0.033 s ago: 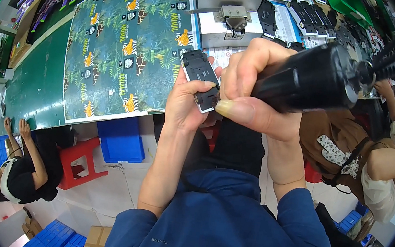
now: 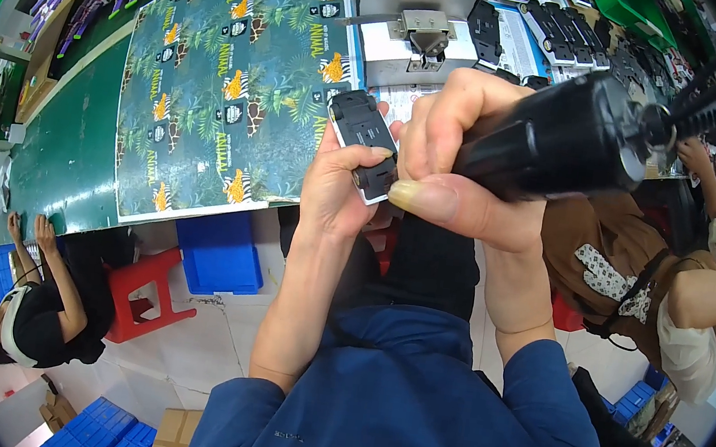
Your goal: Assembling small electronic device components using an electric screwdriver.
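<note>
My left hand (image 2: 334, 176) holds a toy car (image 2: 365, 139) with its black underside facing up and a white edge showing along the side. The thumb lies across the chassis while the fingers support it from behind. In my right hand (image 2: 460, 160) is a black electric screwdriver (image 2: 556, 141), its thick body slanting up to the right toward a cord and a coiled spring. Thumb and fingers wrap its lower end, close against the car's near end. The screwdriver's tip is hidden behind my fingers.
A metal fixture (image 2: 418, 25) stands on the table beyond my hands, beside a printed animal-pattern sheet (image 2: 231, 92). More toy car bodies (image 2: 564, 34) lie at the far right, near a green bin (image 2: 638, 17). Other people sit at both sides. A red stool (image 2: 143, 295) and blue crate (image 2: 220, 251) stand below.
The screwdriver and my right hand have shifted very slightly to the left. My left hand and the toy car stay in place.
</note>
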### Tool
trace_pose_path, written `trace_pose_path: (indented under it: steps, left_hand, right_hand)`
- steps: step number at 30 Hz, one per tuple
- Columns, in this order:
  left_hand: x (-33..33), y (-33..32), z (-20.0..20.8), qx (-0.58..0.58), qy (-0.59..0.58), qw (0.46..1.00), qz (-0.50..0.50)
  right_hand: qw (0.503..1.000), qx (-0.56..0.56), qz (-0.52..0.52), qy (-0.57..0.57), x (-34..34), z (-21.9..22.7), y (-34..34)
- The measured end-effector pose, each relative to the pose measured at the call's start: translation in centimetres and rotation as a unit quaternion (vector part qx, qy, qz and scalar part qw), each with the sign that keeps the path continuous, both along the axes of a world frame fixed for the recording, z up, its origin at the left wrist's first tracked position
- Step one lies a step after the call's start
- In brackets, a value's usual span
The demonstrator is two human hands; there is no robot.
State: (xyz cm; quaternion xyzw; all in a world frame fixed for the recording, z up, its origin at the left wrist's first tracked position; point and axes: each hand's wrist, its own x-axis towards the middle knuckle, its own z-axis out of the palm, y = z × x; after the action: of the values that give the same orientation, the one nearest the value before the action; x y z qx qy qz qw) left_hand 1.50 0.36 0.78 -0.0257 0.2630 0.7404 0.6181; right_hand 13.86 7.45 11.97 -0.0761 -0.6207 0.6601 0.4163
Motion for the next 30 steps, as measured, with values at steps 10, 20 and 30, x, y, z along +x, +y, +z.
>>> trace_pose_path:
  steps: [10, 20, 30]
  left_hand:
    - [-0.3, -0.4, 0.4, 0.000, -0.031, 0.999, -0.016]
    - [-1.3, -0.7, 1.1, 0.040, -0.070, 0.995, -0.056]
    - [-15.9, 0.2, 3.4, 0.034, 0.815, 0.560, -0.147]
  right_hand:
    - [0.998, -0.037, 0.044, -0.004, 0.1, 0.1, 0.3]
    - [0.996, -0.023, 0.069, 0.057, -0.3, -0.3, 0.6]
    - [0.987, 0.026, 0.048, 0.149, 7.9, 0.7, 2.9]
